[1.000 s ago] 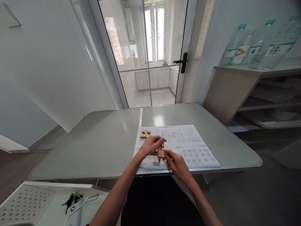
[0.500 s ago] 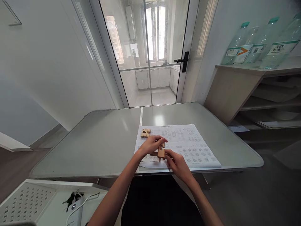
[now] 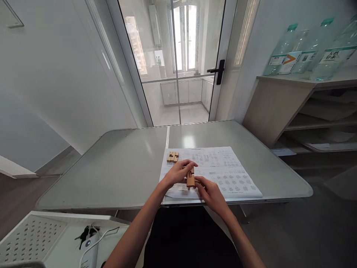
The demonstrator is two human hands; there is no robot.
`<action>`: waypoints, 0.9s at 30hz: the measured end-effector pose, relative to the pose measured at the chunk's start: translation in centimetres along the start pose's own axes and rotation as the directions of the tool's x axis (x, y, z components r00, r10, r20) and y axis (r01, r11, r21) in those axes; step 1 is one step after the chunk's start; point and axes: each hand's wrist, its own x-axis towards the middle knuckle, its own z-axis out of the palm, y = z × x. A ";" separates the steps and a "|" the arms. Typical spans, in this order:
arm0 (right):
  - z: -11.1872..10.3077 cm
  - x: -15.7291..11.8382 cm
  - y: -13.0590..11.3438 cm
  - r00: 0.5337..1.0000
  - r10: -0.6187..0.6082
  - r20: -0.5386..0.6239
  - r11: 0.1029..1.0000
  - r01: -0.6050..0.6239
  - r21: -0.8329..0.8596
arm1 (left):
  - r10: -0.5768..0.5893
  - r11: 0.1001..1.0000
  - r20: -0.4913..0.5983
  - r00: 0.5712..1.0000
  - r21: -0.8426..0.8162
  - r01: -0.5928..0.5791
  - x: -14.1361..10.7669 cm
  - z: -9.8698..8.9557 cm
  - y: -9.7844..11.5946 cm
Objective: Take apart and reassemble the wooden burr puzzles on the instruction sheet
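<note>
Wooden puzzle pieces are held together just above a printed sheet. My left hand is closed on them from the left and above, thumb and fingers near their top. From the right, my right hand grips their lower end with its fingertips. The fingers hide part of the pieces, so how they interlock is not clear. Beyond my left hand, a small group of notched wooden blocks lies on the sheet's upper left corner.
The sheet lies on a grey table. A white basket with keys, a white device and a cable is at the lower left. Plastic bottles stand on a wooden shelf unit at the right; a glass door is ahead.
The held pieces have turned slightly and sit closer together, with less of the left-pointing part visible. Both hands have barely moved.
</note>
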 end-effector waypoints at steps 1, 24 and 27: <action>0.0 0.0 0.0 1.000 0.000 -0.002 1.000 0.000 -0.005 | 0.009 1.000 -0.008 1.000 0.019 -0.009 0.0 0.1 0.0; -0.1 0.0 -0.2 1.000 0.022 -0.021 0.998 -0.023 -0.053 | 0.082 0.996 0.045 0.996 -0.034 -0.080 -3.0 -0.8 -3.9; -0.1 0.0 -0.3 0.999 0.036 -0.001 0.998 -0.036 -0.050 | 0.136 0.989 0.026 0.990 -0.055 -0.134 -3.3 -0.8 -4.4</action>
